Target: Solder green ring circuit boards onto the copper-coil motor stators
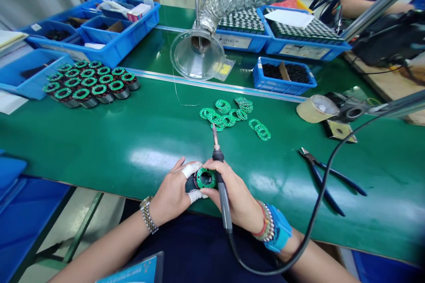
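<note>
My left hand (169,192), with white wraps on its thumb and a finger, is closed around a dark cylindrical motor stator (190,184) near the table's front edge. On the stator's end sits a green ring-shaped circuit board (200,182), turned toward my right hand. A soldering iron (224,201) is held in my right hand (241,194), its tip pointing away from me, close to a pile of loose ring boards (228,120). The thumb and fingertips of that same hand also touch the board's edge. Whether the iron's tip touches the pile, I cannot tell.
Several stators with green boards (89,82) stand at the left beside blue bins (116,48). A fume funnel (197,59) hangs over the far side, with thin solder wire (177,95) nearby. Cutters (327,177) lie right, near the iron's cable (315,212). A co-worker's arm (368,6) shows behind.
</note>
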Demonstrator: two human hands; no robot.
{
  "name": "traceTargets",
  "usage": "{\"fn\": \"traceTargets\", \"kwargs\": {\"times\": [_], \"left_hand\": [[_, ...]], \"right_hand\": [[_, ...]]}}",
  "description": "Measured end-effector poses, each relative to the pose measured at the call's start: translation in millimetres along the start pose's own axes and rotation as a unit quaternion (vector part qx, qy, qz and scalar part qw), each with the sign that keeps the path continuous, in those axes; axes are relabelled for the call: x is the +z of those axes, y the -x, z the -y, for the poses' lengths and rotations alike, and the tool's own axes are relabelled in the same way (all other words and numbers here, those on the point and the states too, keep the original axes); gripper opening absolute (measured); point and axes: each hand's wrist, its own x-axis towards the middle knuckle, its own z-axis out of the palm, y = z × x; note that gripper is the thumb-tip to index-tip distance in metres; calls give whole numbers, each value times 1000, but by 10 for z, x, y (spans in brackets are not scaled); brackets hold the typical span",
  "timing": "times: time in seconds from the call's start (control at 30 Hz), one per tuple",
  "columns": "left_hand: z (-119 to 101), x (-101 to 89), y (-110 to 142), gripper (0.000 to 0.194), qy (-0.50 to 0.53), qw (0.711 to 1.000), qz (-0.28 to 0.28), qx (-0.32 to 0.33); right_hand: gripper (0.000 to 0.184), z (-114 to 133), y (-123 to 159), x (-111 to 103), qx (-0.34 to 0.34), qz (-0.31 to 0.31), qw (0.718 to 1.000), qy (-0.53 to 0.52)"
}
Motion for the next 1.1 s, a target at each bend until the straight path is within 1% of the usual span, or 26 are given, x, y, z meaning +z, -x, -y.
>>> {"fn": "traceTargets", "kwargs": {"times": [0.1,0.17,0.27,0.33,0.4,0.47,0.53,0.6,0.63,0.73,0.8,0.87,0.97,1.1], "left_hand": [[22,27,6,52,-15,1000,-8,4],[41,25,33,57,-30,999,-9,5],[80,-40,119,62,-41,999,-12,7],[115,-117,184,53,-33,999,-15,10],[148,-200,225,35,-6,1000,-17,7],[164,-268,225,22,39,999,-21,-20],[153,-308,179,17,97,993,-21,-68],[117,-317,105,13,169,978,-15,-121],[93,-311,64,12,211,966,-8,-146],[20,-276,-48,13,342,915,20,-214],[-13,-254,-102,16,404,883,38,-237],[-31,-240,-141,20,439,863,57,-243],[-32,-236,-171,25,455,852,77,-246],[-5,-228,-175,25,456,853,83,-239]], "right_hand": [[45,-5,-10,-3,-16,-12,1000,-3],[47,-6,1,-22,-28,-24,999,-10],[53,-3,55,-80,-22,-46,999,-10],[55,-2,106,-117,-8,-61,998,-1],[55,-2,152,-128,6,-70,997,4],[53,-4,182,-106,15,-78,997,7],[51,-9,194,-63,20,-86,996,10],[48,-16,194,-19,22,-94,995,17],[47,-20,193,-4,24,-97,995,21],[46,-25,185,2,23,-99,994,27],[46,-15,166,-16,18,-103,994,27],[41,4,126,-33,9,-105,994,29],[34,40,31,-34,-8,-85,996,27],[34,64,-66,-14,-47,-43,998,23]]}}
